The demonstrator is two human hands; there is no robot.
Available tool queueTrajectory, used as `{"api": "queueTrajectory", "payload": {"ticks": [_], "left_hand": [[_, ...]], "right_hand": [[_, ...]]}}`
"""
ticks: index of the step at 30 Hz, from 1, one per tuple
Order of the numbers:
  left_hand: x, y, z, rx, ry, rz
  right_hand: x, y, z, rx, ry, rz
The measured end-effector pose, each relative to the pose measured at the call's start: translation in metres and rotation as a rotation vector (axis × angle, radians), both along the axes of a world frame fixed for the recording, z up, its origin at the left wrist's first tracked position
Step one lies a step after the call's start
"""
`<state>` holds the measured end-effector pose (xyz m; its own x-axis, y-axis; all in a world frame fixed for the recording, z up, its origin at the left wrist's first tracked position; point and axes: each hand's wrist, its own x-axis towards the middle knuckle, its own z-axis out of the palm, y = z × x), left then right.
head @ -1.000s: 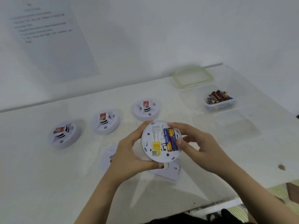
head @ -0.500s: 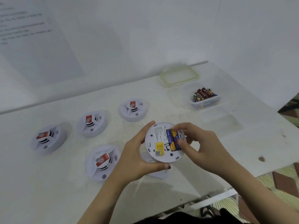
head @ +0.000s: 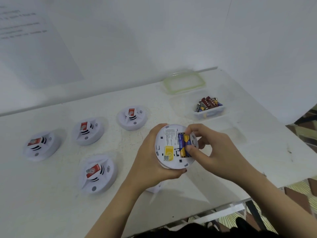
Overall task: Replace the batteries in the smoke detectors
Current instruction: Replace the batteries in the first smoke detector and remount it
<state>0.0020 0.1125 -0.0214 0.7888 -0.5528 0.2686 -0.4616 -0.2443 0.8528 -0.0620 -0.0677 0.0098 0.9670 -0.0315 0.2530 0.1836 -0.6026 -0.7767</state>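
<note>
Centre frame, the left hand (head: 151, 162) is cradling the opened smoke detector (head: 175, 146) while the right hand (head: 214, 152) fingers (head: 189, 149) are pinching its batteries (head: 184, 145). Four detectors (head: 97, 173) are waiting left on the counter (head: 51, 203), seemingly unopened, so most work looks ahead.

A white table (head: 51, 203) is filling most of the view, its top looking scuffed and speckled with small dark marks. Behind it a plain white wall (head: 154, 40) is rising, and a second white wall (head: 274, 48) is meeting it at a corner on the right. A sheet of paper (head: 34, 48) with lines of blurred, unreadable text is hanging on the wall at upper left. Soft, even light is falling across the surfaces, casting only faint shadows. Past the table's right and near edges, a floor (head: 298, 194) of pale striped and reddish-brown patches is showing, with dark table legs standing on it.
</note>
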Motion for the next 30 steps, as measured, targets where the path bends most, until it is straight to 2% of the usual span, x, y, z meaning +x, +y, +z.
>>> {"api": "queueTrajectory", "payload": {"ticks": [8,13,15,20,22,26,28,30], "left_hand": [[0.003,-0.029,0.010,-0.036,-0.125,0.014],[0.010,-0.044,0.011,-0.038,-0.136,0.015],[0.013,-0.050,0.014,-0.060,-0.140,0.013],[0.021,-0.067,0.017,-0.081,-0.157,-0.008],[0.024,-0.071,0.015,-0.082,-0.155,-0.001],[0.032,-0.075,0.008,-0.074,-0.147,0.025],[0.036,-0.077,0.006,-0.085,-0.119,0.042],[0.040,-0.079,0.004,-0.098,-0.098,0.039]], "right_hand": [[0.005,-0.025,0.010,0.023,0.026,-0.004],[0.007,-0.039,0.013,0.039,0.044,0.018],[0.007,-0.044,0.013,0.056,0.003,0.003],[0.009,-0.052,0.013,-0.016,-0.244,-0.176],[0.009,-0.057,0.014,0.041,-0.287,-0.215],[0.007,-0.072,0.014,0.216,-0.263,-0.308],[0.007,-0.085,0.010,0.172,-0.208,-0.375],[0.007,-0.099,0.003,0.061,-0.051,-0.398]]}}
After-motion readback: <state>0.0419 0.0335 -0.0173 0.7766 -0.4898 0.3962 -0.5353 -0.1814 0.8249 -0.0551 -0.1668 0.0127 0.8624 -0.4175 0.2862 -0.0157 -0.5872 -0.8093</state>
